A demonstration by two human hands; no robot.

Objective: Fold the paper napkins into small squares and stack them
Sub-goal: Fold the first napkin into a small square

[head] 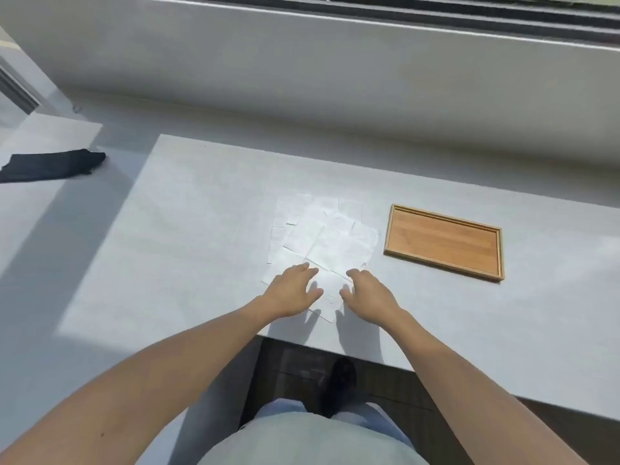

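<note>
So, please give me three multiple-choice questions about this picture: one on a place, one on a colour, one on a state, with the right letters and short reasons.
1. Where is the tray relative to the napkins?
A. to their right
B. to their left
C. under them

2. What colour is the tray?
A. black
B. wooden brown
C. blue

3. What does the tray hold?
A. a napkin stack
B. one napkin
C. nothing

Answers:
1 A: the tray lies right of the napkins, apart from them.
2 B: its frame and floor are brown wood.
3 C: its floor is bare, while the left hand and the right hand rest on the nearest napkin.
</note>
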